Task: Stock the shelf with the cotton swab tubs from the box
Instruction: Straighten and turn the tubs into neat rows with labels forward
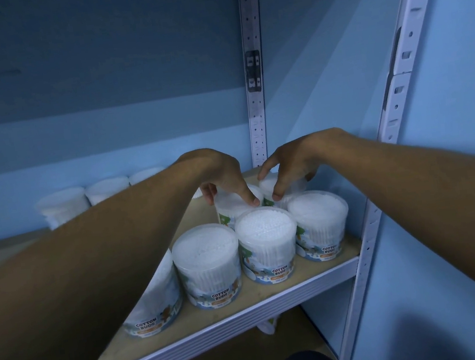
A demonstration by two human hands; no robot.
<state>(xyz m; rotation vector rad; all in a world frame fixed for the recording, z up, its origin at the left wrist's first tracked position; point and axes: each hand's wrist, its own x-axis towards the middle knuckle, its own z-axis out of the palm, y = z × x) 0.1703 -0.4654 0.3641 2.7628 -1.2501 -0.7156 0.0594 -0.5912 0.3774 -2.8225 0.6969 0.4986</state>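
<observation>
Clear round cotton swab tubs stand on a wooden shelf (277,287) with a white front rail. Three tubs form a front row: one (208,266), one (267,244) and one (319,223); a further tub (153,308) shows partly under my left forearm. My left hand (219,177) grips a tub (234,207) from above in the second row. My right hand (290,163) grips the neighbouring tub (273,188) to its right, near the back corner. The box is not in view.
More tubs (81,198) line the back wall at the left. White slotted uprights stand at the back corner (254,87) and front right (397,116). A blue wall closes the right side. A lower shelf (238,358) lies beneath, with a tub (267,327) partly showing.
</observation>
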